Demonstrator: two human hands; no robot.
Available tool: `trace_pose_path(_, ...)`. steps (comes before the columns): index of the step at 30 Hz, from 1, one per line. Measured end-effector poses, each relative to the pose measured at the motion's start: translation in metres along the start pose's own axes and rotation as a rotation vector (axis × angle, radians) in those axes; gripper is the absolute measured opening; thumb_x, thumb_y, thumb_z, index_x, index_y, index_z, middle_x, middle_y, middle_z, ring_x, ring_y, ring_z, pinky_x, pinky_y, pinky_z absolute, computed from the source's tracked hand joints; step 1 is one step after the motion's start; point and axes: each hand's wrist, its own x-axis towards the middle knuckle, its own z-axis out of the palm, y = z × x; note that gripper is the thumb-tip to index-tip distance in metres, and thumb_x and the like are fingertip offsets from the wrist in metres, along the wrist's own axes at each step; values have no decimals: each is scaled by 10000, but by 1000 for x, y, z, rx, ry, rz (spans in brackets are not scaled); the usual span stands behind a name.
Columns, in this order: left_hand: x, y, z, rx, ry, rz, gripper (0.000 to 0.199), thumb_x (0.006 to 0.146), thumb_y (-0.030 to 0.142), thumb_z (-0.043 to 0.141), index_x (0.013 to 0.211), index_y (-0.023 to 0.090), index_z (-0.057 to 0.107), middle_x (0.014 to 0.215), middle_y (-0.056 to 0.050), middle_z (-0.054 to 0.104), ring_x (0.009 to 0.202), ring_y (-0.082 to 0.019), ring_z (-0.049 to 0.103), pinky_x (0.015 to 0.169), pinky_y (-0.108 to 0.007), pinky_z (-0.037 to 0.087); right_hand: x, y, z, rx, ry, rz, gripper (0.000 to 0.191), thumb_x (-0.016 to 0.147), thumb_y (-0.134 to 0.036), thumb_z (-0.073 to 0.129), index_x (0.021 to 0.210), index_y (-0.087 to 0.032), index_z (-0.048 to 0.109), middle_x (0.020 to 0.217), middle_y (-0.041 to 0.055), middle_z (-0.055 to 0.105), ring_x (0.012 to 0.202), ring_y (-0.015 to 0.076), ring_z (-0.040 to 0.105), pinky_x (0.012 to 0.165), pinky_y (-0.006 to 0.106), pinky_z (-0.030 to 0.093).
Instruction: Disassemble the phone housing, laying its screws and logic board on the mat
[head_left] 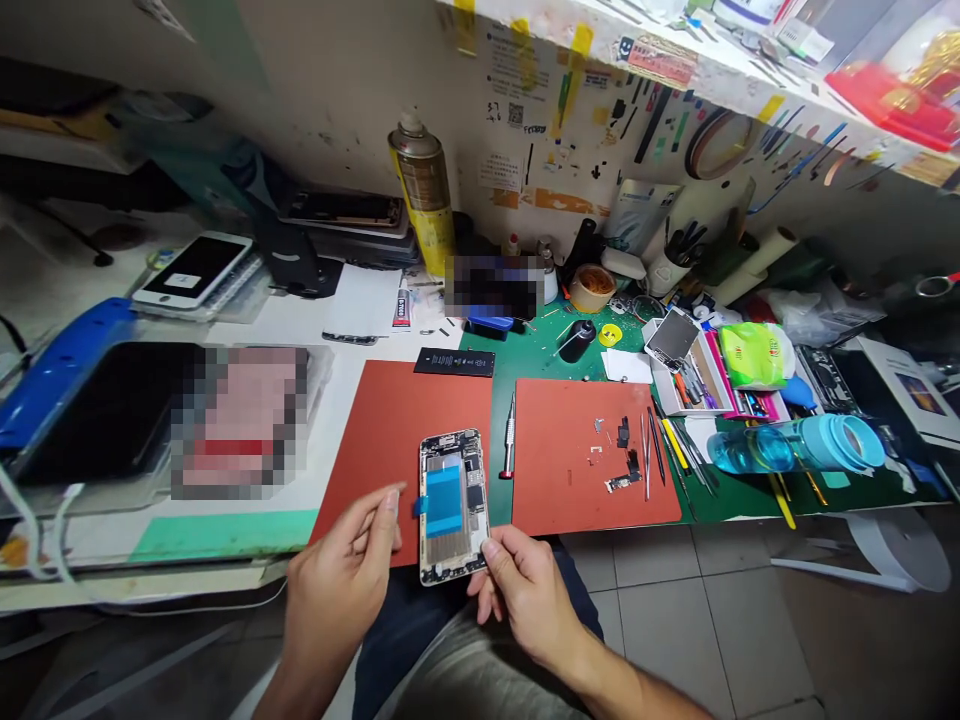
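Note:
An opened phone body with its inner parts bare is tilted over the front edge of the bench. Blue adhesive film covers its battery bay, and a tab sticks out on the left side. My right hand grips the phone's lower right corner between thumb and fingers. Just left of the phone, my left hand is closed in a pinch, apart from the phone; whatever is between its fingertips is too small to make out. A black phone battery lies at the back edge of the left red mat.
On the right red mat lie small phone parts and tweezers. A screwdriver rests between the mats. Farther right are a blue bottle and a tool box. A spray can stands behind.

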Motion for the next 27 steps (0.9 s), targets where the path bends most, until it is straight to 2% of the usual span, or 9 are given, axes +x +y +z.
trace_pose_path(2,-2,-5,-3,46,33,84,377,1059,549,573,954,238,760,693,22,743,595,-144,727,581,-228,517,1,-1,4,-64,7,13,581,1046,-724,480,900,-187,649,591,-17,647,426,103,536,490,212,394)
trace_pose_path(5,-2,-9,-4,92,46,205,354,1072,493,601,859,234,714,607,58,657,499,-103,616,553,-228,452,-3,-4,5,-267,65,-17,502,1085,-612,490,819,-208,626,581,-25,629,448,110,537,523,227,386)
trace_pose_path(8,6,-13,-3,104,47,342,246,1085,396,623,930,226,709,637,67,632,497,-88,540,574,-228,440,-6,-12,-1,-576,221,-182,438,1100,-510,528,795,-214,633,630,-15,639,523,130,568,550,254,353)
trace_pose_path(11,17,-17,-5,82,-31,487,110,1079,306,651,1101,210,701,891,13,733,695,-102,662,719,-220,506,1,-24,-12,-822,382,-411,395,1131,-436,488,857,-209,661,716,11,680,587,153,621,585,272,383)
trace_pose_path(14,20,-19,-9,68,-112,601,156,1061,302,685,1163,185,668,1001,-34,721,883,-150,719,843,-256,533,21,-36,-19,-1011,507,-555,331,1147,-389,446,1022,-191,681,875,60,729,737,195,710,645,279,453)
trace_pose_path(16,13,-20,-13,58,-153,640,169,1058,331,688,1128,182,652,969,-34,694,884,-164,715,824,-272,537,35,-41,-18,-1164,560,-536,289,1132,-370,472,1036,-183,669,904,74,719,747,206,713,616,281,446)
trace_pose_path(20,-13,-22,-13,94,-208,698,183,1073,384,653,1031,206,647,895,-10,669,800,-162,705,724,-286,526,58,-46,-6,-1438,606,-355,188,1055,-310,600,926,-180,645,874,66,680,628,191,667,504,285,329)
trace_pose_path(24,-34,-26,-8,148,-240,742,176,1105,349,585,1097,200,679,986,-40,720,869,-189,735,799,-330,554,68,-46,5,-1504,621,-262,150,1015,-228,597,883,-175,646,846,57,680,584,188,665,477,289,278)
trace_pose_path(27,-38,-29,-3,176,-232,758,100,1081,201,597,1128,184,682,1037,-61,741,892,-196,737,832,-339,571,67,-47,4,-1467,660,-326,191,1013,-204,576,839,-172,648,787,62,684,568,193,664,475,289,314)
